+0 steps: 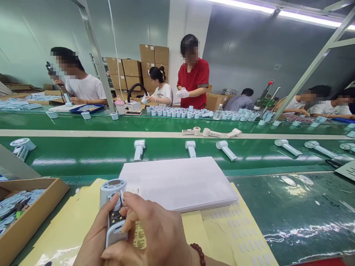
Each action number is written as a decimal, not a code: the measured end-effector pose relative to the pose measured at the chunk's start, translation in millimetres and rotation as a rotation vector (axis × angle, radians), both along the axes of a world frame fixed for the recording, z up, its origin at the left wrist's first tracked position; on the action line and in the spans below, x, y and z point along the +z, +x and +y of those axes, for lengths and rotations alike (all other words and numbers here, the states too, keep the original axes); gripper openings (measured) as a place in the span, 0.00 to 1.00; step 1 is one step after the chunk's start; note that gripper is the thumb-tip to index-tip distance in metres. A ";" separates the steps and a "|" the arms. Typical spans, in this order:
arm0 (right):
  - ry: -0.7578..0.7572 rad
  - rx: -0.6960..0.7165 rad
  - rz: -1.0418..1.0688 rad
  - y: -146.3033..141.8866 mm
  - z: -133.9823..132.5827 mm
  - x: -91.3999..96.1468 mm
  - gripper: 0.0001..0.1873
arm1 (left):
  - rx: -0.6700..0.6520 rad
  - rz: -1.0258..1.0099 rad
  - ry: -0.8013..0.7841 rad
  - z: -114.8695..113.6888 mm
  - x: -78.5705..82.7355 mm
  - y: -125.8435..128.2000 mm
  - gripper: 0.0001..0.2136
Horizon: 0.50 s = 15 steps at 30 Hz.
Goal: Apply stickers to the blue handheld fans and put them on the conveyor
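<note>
A light-blue handheld fan point(113, 187) is held up in front of me, its round head at the top and a small circuit board point(114, 218) bare in the handle. My left hand point(95, 234) grips the fan from the left, thumb pressed near the neck. From the right, my right hand point(159, 229) closes on the handle, its bent fingers beside the board and its thumb low on the casing. Whether those fingers also pinch a small part is hidden. Beneath lie yellow sticker sheets point(74, 218) and a stack of white paper point(177, 181).
A cardboard box point(46, 207) of blue parts stands at left. Across the green conveyor belt point(163, 147) lie several fans point(139, 149). Co-workers, one in a red shirt point(194, 79), work beyond it near rows of blue cups point(177, 112). A metal post point(97, 55) rises at left.
</note>
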State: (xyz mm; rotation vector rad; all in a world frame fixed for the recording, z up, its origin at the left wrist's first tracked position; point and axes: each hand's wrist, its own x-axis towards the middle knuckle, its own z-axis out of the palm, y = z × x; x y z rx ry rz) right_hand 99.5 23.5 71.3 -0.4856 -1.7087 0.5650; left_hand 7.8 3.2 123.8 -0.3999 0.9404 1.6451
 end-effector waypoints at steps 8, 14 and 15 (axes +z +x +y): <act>-0.730 0.347 -0.034 13.8 5.1 7.9 0.52 | -0.097 -0.261 0.095 -8.5 9.5 1.1 0.10; -0.121 0.198 -0.094 16.8 6.8 -12.4 0.49 | -0.060 -0.128 0.010 -5.3 -0.9 -4.4 0.13; -0.191 0.222 -0.083 21.1 6.1 -13.9 0.49 | -0.074 -0.082 0.015 -6.2 -7.8 -7.1 0.13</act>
